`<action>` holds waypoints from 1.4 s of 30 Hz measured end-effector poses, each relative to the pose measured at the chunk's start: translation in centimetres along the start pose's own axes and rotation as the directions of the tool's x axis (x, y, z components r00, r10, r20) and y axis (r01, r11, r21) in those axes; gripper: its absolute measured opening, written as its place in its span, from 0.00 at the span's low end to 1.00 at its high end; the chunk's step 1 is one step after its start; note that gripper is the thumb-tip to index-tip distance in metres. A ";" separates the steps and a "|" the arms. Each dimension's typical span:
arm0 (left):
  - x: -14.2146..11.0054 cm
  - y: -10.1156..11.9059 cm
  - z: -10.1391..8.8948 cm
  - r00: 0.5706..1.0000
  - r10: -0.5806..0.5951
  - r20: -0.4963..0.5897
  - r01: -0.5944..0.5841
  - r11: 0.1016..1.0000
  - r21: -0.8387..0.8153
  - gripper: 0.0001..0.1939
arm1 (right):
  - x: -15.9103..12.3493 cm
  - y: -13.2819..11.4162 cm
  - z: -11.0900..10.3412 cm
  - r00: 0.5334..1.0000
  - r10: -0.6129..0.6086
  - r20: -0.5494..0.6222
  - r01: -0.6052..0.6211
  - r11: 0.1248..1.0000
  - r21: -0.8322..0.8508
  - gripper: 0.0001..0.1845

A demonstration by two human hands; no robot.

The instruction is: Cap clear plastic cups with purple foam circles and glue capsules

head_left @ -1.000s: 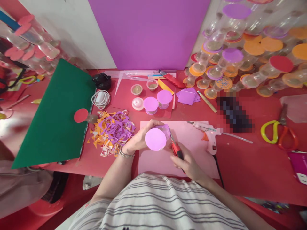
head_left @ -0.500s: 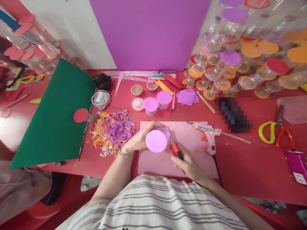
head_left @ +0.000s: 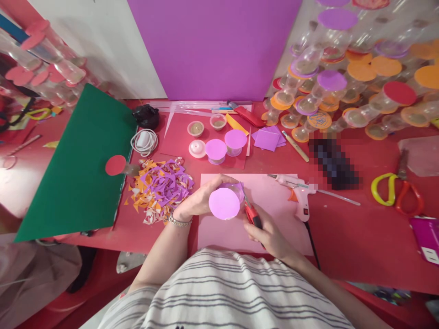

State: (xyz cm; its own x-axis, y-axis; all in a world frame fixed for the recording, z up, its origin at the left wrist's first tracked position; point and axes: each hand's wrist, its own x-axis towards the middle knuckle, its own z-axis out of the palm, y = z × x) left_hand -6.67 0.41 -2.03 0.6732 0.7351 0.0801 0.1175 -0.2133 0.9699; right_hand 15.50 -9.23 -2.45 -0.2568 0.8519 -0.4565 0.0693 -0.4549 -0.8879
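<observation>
The left hand's [head_left: 201, 197] fingers clamp the purple-disc-ended clear plastic container [head_left: 224, 204] over the pink sheet [head_left: 221, 236]. The right hand's [head_left: 269, 232] fingers wrap the red-and-black-handled scissors [head_left: 253, 215], blades at the container's 3 o'clock edge. Glue gun [head_left: 302, 204]: 3 o'clock. Orange disc [head_left: 319, 119], 2 o'clock: blue marks, illegible.

Purple panel [head_left: 216, 50] rises at the middle of the far edge of the red desk [head_left: 350, 246], pale wall [head_left: 103, 50] on both sides; glare whitens the desk's left end.
</observation>
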 end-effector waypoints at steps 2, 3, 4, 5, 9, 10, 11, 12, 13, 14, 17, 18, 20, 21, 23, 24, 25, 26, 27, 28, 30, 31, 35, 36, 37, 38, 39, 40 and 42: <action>0.0 0.0 0.1 1.000 -0.016 -0.008 0.016 1.000 -0.014 0.31 | 0.0 0.0 0.0 0.999 0.043 0.006 -0.043 0.998 0.034 0.12; 0.0 0.0 0.1 1.000 -0.023 -0.015 0.023 0.999 -0.024 0.33 | 0.0 0.0 0.1 0.999 0.052 0.005 -0.053 0.997 0.048 0.13; 0.0 0.0 0.1 0.999 -0.028 -0.024 0.028 0.999 -0.034 0.34 | 0.1 0.0 0.1 0.999 0.052 -0.001 -0.051 0.997 0.057 0.14; -0.1 -0.1 0.0 0.999 -0.035 -0.035 0.033 0.999 -0.042 0.36 | 0.1 0.0 0.1 0.999 0.046 -0.006 -0.046 0.997 0.066 0.14; -0.2 -0.6 -0.1 0.997 -0.050 -0.063 0.046 0.997 -0.058 0.39 | 0.1 -0.1 0.2 0.999 0.042 -0.008 -0.041 0.995 0.087 0.14; -0.2 -0.7 -0.1 0.997 -0.050 -0.064 0.046 0.997 -0.062 0.39 | 0.1 -0.1 0.2 0.999 0.044 -0.010 -0.043 0.995 0.090 0.14; -0.2 -0.7 0.0 0.996 -0.051 -0.066 0.047 0.997 -0.069 0.39 | 0.1 -0.2 0.3 0.999 0.045 -0.013 -0.044 0.995 0.093 0.14; -0.1 -0.7 0.0 0.996 -0.051 -0.070 0.046 0.996 -0.078 0.38 | 0.1 -0.2 0.3 0.999 0.045 -0.014 -0.044 0.994 0.097 0.14; -0.1 -0.7 0.1 0.996 -0.052 -0.075 0.045 0.995 -0.089 0.38 | 0.0 -0.3 0.4 0.999 0.043 -0.014 -0.042 0.994 0.104 0.14; -0.1 -0.7 0.2 0.995 -0.052 -0.084 0.044 0.994 -0.103 0.38 | 0.0 -0.3 0.4 0.999 0.041 -0.012 -0.039 0.993 0.111 0.14; 0.0 -0.6 0.5 0.991 -0.051 -0.124 0.031 0.987 -0.155 0.36 | 0.0 -0.6 0.5 0.999 0.031 -0.010 -0.030 0.991 0.133 0.14; 0.0 -0.6 0.7 0.990 -0.049 -0.130 0.027 0.986 -0.167 0.35 | 0.0 -0.7 0.5 1.000 0.028 -0.011 -0.027 0.990 0.136 0.14; 0.0 -0.7 0.9 0.989 -0.045 -0.143 0.017 0.982 -0.187 0.33 | 0.1 -0.8 0.5 1.000 0.025 -0.013 -0.022 0.990 0.137 0.14; -0.1 -0.8 1.1 0.988 -0.043 -0.147 0.013 0.981 -0.195 0.32 | 0.1 -0.9 0.5 1.000 0.024 -0.015 -0.022 0.990 0.137 0.14; -0.1 -1.1 1.4 0.986 -0.036 -0.164 0.000 0.978 -0.211 0.31 | 0.1 -1.0 0.5 0.999 0.027 -0.020 -0.024 0.990 0.138 0.14; -0.1 -1.3 1.6 0.984 -0.033 -0.177 -0.006 0.977 -0.215 0.31 | 0.1 -1.0 0.6 0.999 0.029 -0.022 -0.025 0.990 0.140 0.14; 0.0 -1.5 1.7 0.982 -0.032 -0.188 -0.010 0.976 -0.215 0.31 | 0.1 -1.0 0.6 0.999 0.030 -0.023 -0.027 0.989 0.145 0.15; 0.0 -1.7 1.8 0.980 -0.032 -0.195 -0.010 0.977 -0.212 0.30 | 0.1 -1.0 0.6 0.999 0.033 -0.021 -0.029 0.988 0.151 0.15; 0.1 -1.8 1.9 0.980 -0.034 -0.195 -0.007 0.978 -0.207 0.30 | 0.1 -0.9 0.7 0.999 0.036 -0.016 -0.033 0.987 0.158 0.15; 0.1 -1.8 2.0 0.981 -0.037 -0.190 -0.002 0.980 -0.201 0.29 | 0.1 -0.8 0.7 0.999 0.039 -0.013 -0.036 0.986 0.164 0.14; 0.2 -1.6 1.9 0.986 -0.040 -0.165 0.008 0.981 -0.194 0.29 | 0.1 -0.7 0.7 0.999 0.041 -0.012 -0.038 0.985 0.168 0.14; 0.3 -1.5 1.9 0.987 -0.042 -0.154 0.012 0.981 -0.193 0.29 | 0.1 -0.6 0.8 0.999 0.040 -0.016 -0.037 0.986 0.165 0.13; 0.4 -1.0 1.7 0.989 -0.049 -0.139 0.022 0.981 -0.194 0.30 | 0.1 -0.5 0.8 0.999 0.037 -0.024 -0.033 0.987 0.156 0.13; 0.4 -0.9 1.6 0.989 -0.047 -0.138 0.020 0.981 -0.192 0.31 | 0.1 -0.5 0.8 0.999 0.039 -0.022 -0.035 0.987 0.157 0.13; 0.4 -0.9 1.6 0.990 -0.044 -0.137 0.018 0.982 -0.188 0.32 | 0.1 -0.5 0.8 0.999 0.041 -0.021 -0.038 0.987 0.158 0.13; 0.3 -0.9 1.5 0.990 -0.042 -0.137 0.016 0.983 -0.184 0.32 | 0.1 -0.5 0.8 0.999 0.044 -0.020 -0.040 0.986 0.160 0.13; 0.3 -0.9 1.5 0.990 -0.043 -0.136 0.018 0.984 -0.178 0.32 | 0.1 -0.6 0.8 0.999 0.047 -0.019 -0.043 0.986 0.162 0.13; 0.3 -0.9 1.4 0.990 -0.046 -0.136 0.022 0.985 -0.171 0.32 | 0.0 -0.6 0.9 0.999 0.050 -0.017 -0.046 0.985 0.164 0.13; 0.2 -1.0 1.3 0.989 -0.044 -0.140 0.022 0.988 -0.153 0.32 | 0.0 -0.7 0.8 0.999 0.053 -0.013 -0.050 0.985 0.166 0.14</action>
State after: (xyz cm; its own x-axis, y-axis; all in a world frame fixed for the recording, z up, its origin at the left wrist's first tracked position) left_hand -5.72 -0.03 -3.24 0.5589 0.8264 0.0690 0.0189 -0.0959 0.9952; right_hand 14.64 -9.11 -1.81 -0.2404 0.8297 -0.5038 -0.0788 -0.5340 -0.8418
